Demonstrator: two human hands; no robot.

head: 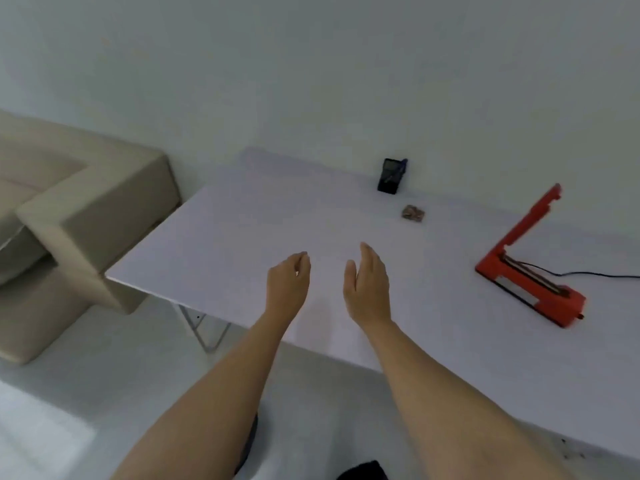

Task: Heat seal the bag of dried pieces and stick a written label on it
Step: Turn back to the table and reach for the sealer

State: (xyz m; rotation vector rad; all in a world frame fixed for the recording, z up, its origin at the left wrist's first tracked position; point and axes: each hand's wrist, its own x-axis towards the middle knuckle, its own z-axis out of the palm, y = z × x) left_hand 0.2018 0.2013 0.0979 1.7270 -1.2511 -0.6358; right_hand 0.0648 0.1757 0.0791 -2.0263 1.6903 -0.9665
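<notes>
A small clear bag of brown dried pieces [413, 213] lies on the white table [242, 237], towards the back. A red heat sealer [530, 268] sits at the right with its arm raised open and a black cord trailing right. Both my hands hover over the table's near middle, well short of the bag. My left hand [289, 284] is empty with fingers loosely curled. My right hand [369, 289] is empty with fingers straight and apart. A black holder [391, 175] with a blue pen stands against the wall behind the bag.
A beige sofa [79, 216] stands left of the table, its armrest touching the table's left corner. A white wall runs behind the table. The table's metal leg [204, 329] shows below the front edge. Dark specks lie at the table's near right edge.
</notes>
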